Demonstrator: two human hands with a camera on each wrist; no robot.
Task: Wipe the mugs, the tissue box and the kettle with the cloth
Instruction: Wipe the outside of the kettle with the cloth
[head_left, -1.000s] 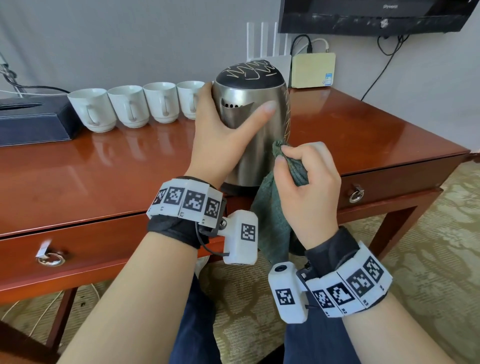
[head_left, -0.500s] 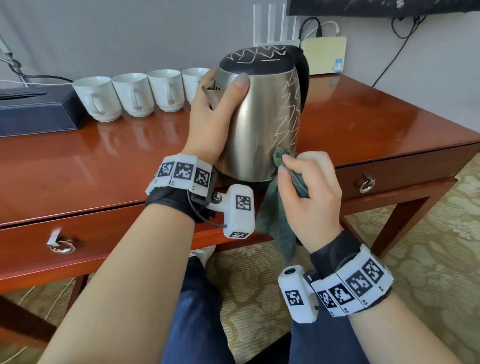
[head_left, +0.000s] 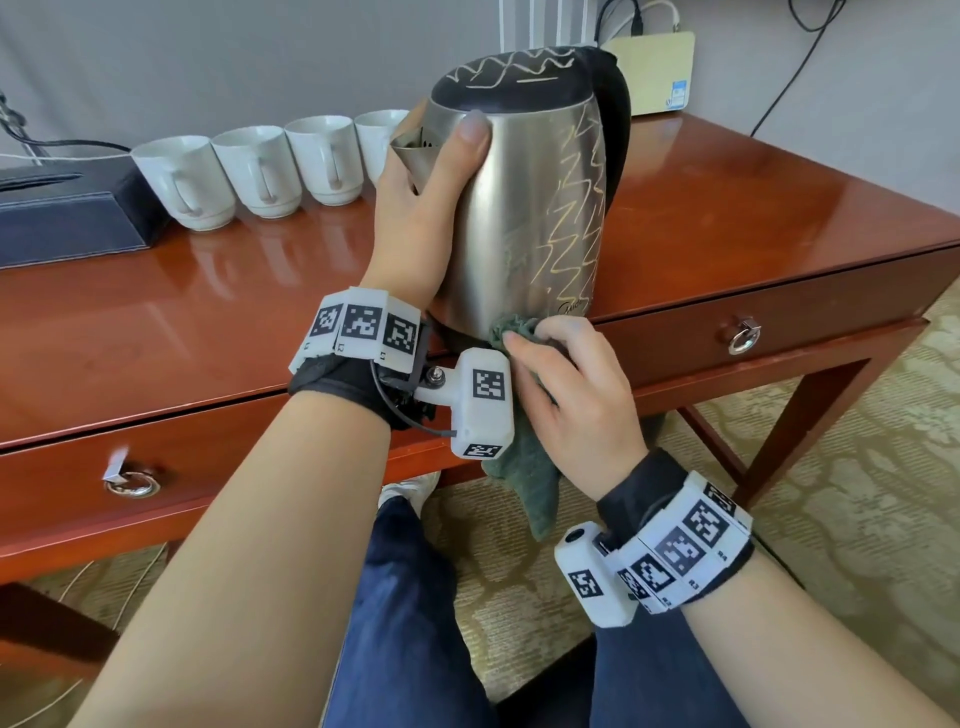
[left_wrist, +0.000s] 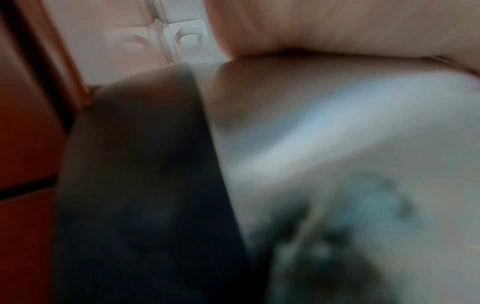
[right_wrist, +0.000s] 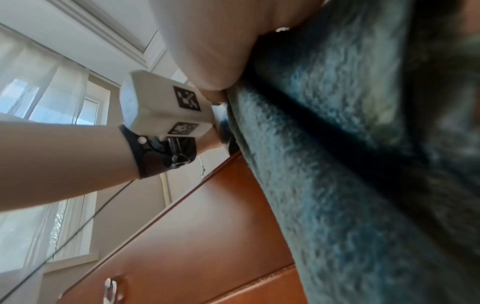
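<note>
Tilted further now, kettle (head_left: 524, 208) gripped by left hand (head_left: 421, 218); right hand (head_left: 576, 400) clutches cloth (right_wrist: 337, 164), weave visible wrist-side.

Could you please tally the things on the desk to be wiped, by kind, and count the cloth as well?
Mugs: 4
Tissue box: 1
Kettle: 1, held tilted by the left hand
Cloth: 1, held by the right hand
Total: 7

A blurred steel kettle (left_wrist: 324, 133) with its black base (left_wrist: 145, 185) filled the view, a finger (left_wrist: 337, 26) pressed against it, red-brown table (left_wrist: 23, 133) beside.
</note>
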